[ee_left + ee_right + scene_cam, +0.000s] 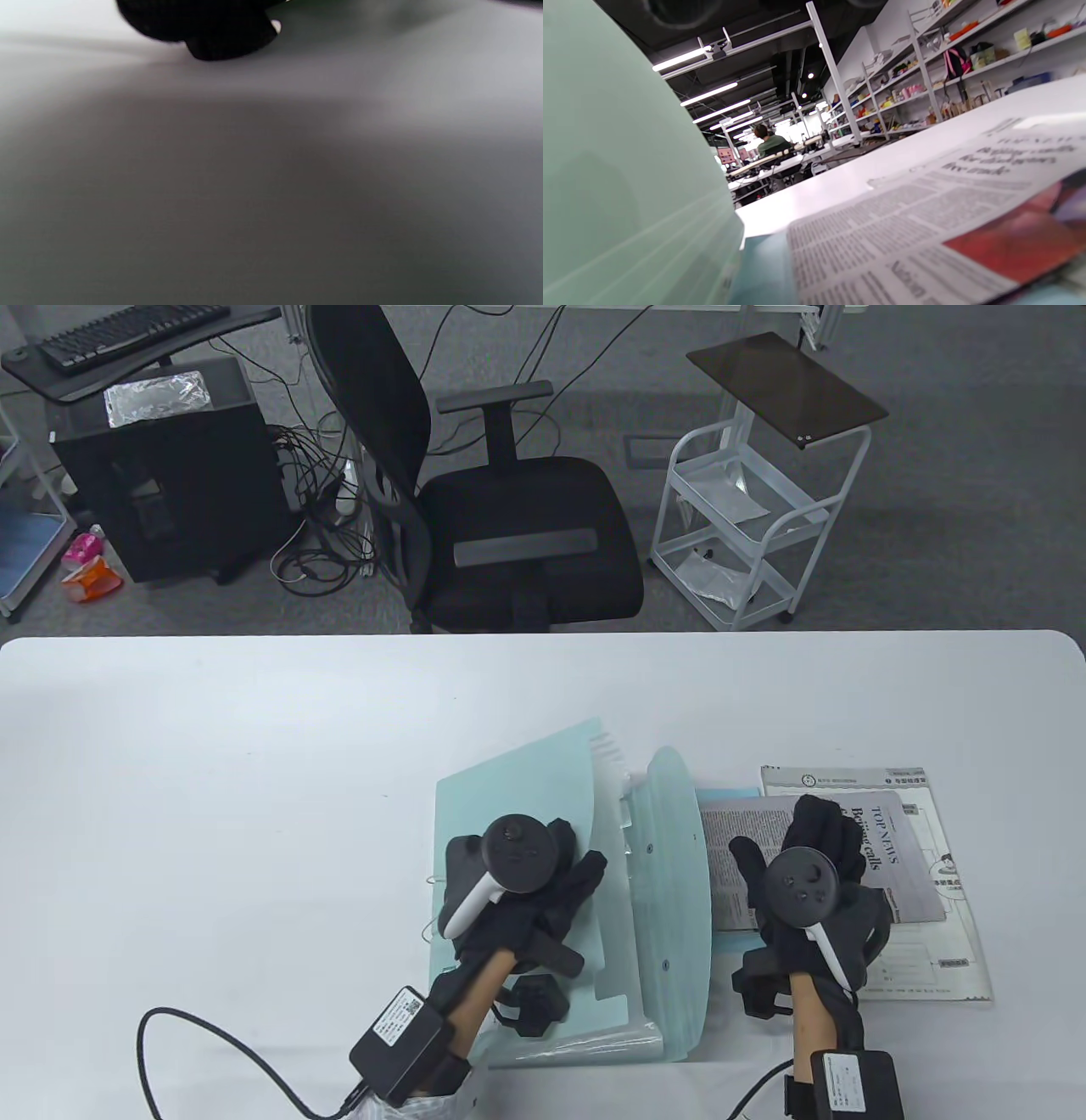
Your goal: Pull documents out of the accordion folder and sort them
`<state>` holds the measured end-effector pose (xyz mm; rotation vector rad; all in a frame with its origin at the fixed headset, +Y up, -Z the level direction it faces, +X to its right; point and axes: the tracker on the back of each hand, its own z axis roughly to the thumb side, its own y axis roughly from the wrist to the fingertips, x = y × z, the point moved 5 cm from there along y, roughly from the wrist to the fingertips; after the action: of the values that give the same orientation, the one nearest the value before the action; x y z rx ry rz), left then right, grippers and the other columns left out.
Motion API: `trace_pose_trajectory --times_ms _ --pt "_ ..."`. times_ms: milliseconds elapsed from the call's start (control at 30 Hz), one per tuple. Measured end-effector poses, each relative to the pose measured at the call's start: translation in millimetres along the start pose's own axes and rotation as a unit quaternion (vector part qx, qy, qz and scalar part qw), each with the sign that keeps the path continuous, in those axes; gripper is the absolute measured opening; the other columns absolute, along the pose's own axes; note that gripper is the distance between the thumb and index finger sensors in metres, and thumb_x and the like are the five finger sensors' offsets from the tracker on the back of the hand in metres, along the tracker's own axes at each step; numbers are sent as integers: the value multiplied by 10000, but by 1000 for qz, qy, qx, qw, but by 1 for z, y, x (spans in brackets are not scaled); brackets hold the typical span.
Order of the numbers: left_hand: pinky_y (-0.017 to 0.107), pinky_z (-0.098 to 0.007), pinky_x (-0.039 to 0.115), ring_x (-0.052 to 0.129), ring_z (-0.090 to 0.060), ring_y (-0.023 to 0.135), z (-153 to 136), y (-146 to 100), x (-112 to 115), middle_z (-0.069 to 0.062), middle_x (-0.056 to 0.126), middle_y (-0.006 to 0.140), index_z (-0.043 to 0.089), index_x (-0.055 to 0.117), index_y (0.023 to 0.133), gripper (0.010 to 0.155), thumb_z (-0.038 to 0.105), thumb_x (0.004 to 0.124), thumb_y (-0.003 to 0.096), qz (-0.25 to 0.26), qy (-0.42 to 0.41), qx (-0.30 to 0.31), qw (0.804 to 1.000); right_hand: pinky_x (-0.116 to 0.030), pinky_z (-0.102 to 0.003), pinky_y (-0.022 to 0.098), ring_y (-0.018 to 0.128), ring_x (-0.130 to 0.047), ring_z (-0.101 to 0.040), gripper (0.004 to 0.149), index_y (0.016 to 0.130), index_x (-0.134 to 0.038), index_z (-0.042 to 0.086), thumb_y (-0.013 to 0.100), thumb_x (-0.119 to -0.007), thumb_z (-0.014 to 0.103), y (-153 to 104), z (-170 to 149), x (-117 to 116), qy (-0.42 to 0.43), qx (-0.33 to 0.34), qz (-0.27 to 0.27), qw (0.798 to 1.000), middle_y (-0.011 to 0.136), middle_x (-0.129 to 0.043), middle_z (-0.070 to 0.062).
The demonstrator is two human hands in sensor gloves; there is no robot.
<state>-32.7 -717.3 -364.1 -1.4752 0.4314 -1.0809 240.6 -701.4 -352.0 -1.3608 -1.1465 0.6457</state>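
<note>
A pale green accordion folder (509,823) lies open on the white table (212,780), its flap (674,891) folded out to the right. My left hand (543,891) rests flat on the folder's front. My right hand (819,865) lies flat on a newspaper sheet (747,857) headed "TOP NEWS", which lies over a blue sheet (730,795) and a white printed form (942,950). In the right wrist view the newspaper (903,224) fills the foreground beside the green flap (619,190). The left wrist view shows only a blurred grey surface and a dark fingertip (229,42).
A black office chair (509,526) and a white trolley (747,534) stand beyond the table's far edge. A black cable (195,1044) loops on the table at the lower left.
</note>
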Motion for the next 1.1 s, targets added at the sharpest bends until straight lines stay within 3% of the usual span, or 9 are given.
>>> trace_pose_trajectory --times_ms 167,433,933,1000,1100 --pt "371 -338 807 925 -227 597 7 23 38 -273 674 933 -70 335 1167 787 535 471 683 -40 101 -44 993 -331 -664 724 983 -269 -588 835 1045 -157 43 503 -542 549 2 -8 -7 -4 -12 14 1000 1118 -267 -276" --pt "365 -328 799 913 -221 599 -4 47 80 -275 654 943 -60 340 1167 785 540 476 680 -90 163 -102 977 -328 -664 725 984 -270 -586 831 1045 -160 46 503 -544 545 4 -10 -15 0 -11 29 1000 1119 -269 -273" --pt "342 -300 797 903 -171 571 -7 50 79 -242 672 928 -22 351 1175 829 608 488 654 -87 229 -122 962 -330 -663 724 984 -273 -585 827 1045 -166 44 504 -545 542 4 -11 -18 2 -14 33 999 1117 -279 -271" --pt "333 -294 799 908 -161 561 -9 50 77 -225 686 917 -2 384 1169 749 538 513 665 -84 221 -126 963 -331 -662 724 984 -274 -585 826 1045 -167 45 505 -545 542 4 -10 -18 -2 -13 35 999 1117 -278 -273" --pt "315 -273 808 916 -110 529 -9 52 71 -143 723 885 63 431 1154 590 313 618 654 -79 227 -146 960 -329 -663 724 983 -273 -585 826 1045 -167 45 504 -545 542 4 -10 -19 -3 -12 38 999 1118 -279 -272"
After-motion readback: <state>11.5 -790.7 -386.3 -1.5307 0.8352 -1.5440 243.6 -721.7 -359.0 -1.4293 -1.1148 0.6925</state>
